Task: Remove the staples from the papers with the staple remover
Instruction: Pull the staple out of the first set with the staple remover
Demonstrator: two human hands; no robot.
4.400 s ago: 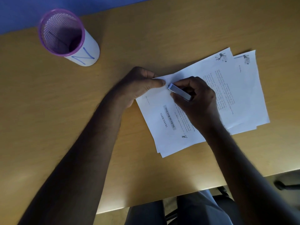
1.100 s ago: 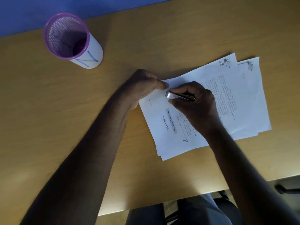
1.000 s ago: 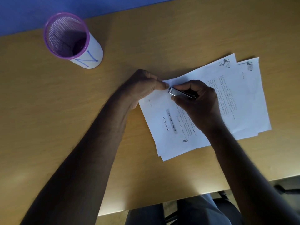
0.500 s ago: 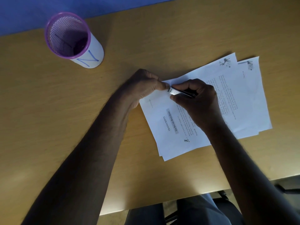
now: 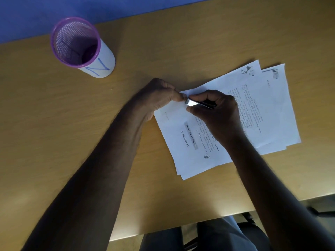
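Observation:
Several printed white papers [image 5: 183, 145] lie fanned on the wooden table [image 5: 45, 127], right of centre. My left hand [image 5: 159, 98] pinches the top-left corner of the papers between thumb and fingers. My right hand [image 5: 215, 113] grips a slim metal staple remover [image 5: 192, 102], whose shiny tip sits at that same corner, touching my left fingertips. The staple itself is hidden under the fingers and the tool.
A purple mesh cup [image 5: 79, 46] wrapped in white paper marked "N" stands at the far left of the table. A blue surface [image 5: 54, 11] borders the table's far edge. The near table edge runs just above my lap.
The staple remover's tip has crept a little left and up toward my left fingertips. My left hand keeps its pinch on the corner. The papers have not shifted.

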